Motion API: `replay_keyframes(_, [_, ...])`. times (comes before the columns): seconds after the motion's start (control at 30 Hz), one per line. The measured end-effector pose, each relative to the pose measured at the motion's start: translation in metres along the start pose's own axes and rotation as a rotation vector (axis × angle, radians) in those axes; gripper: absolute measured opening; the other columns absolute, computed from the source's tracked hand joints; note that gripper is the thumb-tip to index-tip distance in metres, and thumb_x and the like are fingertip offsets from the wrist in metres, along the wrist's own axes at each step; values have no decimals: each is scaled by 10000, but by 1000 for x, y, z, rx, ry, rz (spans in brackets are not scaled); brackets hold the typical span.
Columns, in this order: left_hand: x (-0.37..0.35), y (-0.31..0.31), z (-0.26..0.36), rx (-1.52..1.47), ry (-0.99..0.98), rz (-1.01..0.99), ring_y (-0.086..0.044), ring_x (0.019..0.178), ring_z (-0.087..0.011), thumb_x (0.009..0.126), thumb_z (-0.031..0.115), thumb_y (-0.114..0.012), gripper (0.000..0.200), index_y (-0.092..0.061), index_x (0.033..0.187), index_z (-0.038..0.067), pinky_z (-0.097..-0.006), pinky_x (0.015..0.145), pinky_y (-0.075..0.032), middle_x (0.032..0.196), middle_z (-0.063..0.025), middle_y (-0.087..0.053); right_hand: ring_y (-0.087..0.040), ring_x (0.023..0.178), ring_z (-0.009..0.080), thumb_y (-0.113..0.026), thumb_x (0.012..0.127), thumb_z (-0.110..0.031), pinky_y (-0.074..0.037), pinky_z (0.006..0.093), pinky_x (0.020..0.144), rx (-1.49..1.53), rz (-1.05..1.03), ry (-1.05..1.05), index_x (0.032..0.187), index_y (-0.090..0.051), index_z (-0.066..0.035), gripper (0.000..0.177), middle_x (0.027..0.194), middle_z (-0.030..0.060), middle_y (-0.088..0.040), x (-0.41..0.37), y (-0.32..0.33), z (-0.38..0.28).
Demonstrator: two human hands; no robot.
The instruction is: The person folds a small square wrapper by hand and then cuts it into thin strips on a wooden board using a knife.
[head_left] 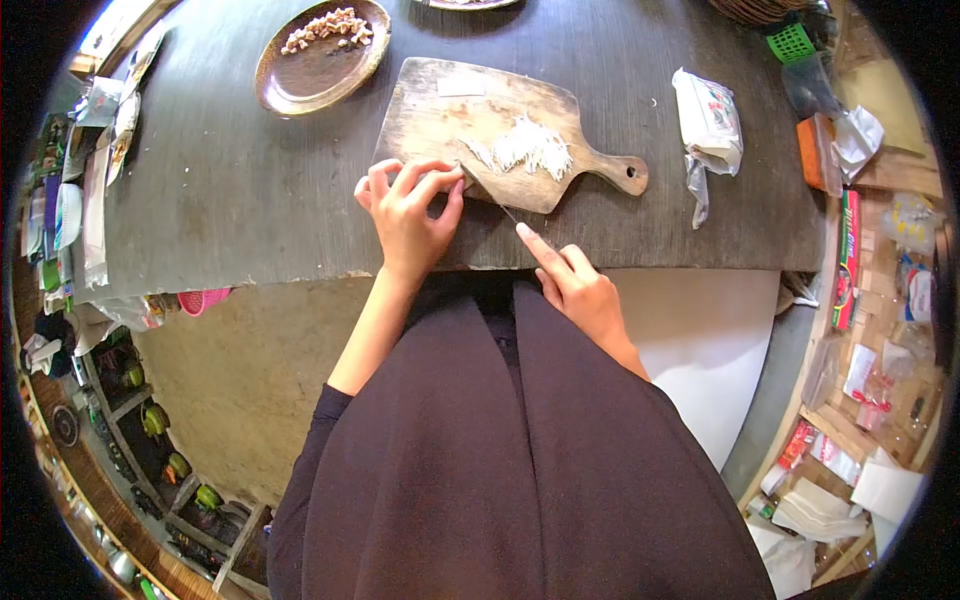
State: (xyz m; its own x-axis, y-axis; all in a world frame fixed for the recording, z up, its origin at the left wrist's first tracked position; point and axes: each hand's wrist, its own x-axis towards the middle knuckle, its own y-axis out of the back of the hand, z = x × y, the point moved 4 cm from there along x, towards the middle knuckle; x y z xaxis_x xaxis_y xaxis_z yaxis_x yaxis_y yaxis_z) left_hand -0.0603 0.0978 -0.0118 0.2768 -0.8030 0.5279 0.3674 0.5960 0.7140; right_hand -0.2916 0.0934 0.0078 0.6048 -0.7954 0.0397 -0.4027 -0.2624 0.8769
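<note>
A wooden cutting board (420, 110) with a holed handle lies near the table's front edge. Thin white shreds (530, 150) are heaped on its right part, and a flat pale piece (461, 87) rests near its far edge. My left hand (410, 210) is at the board's near left corner, thumb and fingers pinched together; what they hold is mostly hidden. In my right hand (578, 290) is a knife (507, 211), its thin blade slanting over the board's near edge towards my left fingertips, index finger stretched along it.
A brown plate (320, 85) with small diced pieces (330, 30) stands at the back left; another plate (468, 3) is cut off at the top. Right of the board lies a white plastic packet (710, 125). An orange container (818, 155) and a green basket (790, 43) stand at the right edge.
</note>
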Motion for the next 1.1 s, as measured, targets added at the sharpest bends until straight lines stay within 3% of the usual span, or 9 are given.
replay_keyframes(0.27, [0, 0, -1, -1, 5, -1, -531, 1081, -243, 781, 207, -817, 122, -761, 888, 221, -437, 1005, -311, 1045, 111, -724, -646, 589, 299, -676, 955, -200, -578, 420, 560, 20, -1, -7, 1528, -479, -386, 634, 885, 90, -546, -4, -3, -4])
replay_keyframes(0.33, [0, 0, 0, 0, 5, -8, -531, 1081, -242, 781, 202, -816, 125, -762, 892, 218, -435, 1006, -312, 1048, 111, -724, -671, 716, 341, -649, 969, -124, -577, 463, 679, 64, -96, -99, 1523, -490, -374, 628, 916, 95, -576, -3, -3, -5])
replay_keyframes(1.1, [0, 3, 1, 5, 13, -18, -542, 1100, -231, 785, 206, -831, 130, -782, 905, 222, -423, 1012, -311, 1049, 104, -730, -692, 716, 334, -650, 965, -133, -583, 463, 676, -2, -55, -145, 1520, -500, -371, 622, 923, 87, -591, -2, -2, -3])
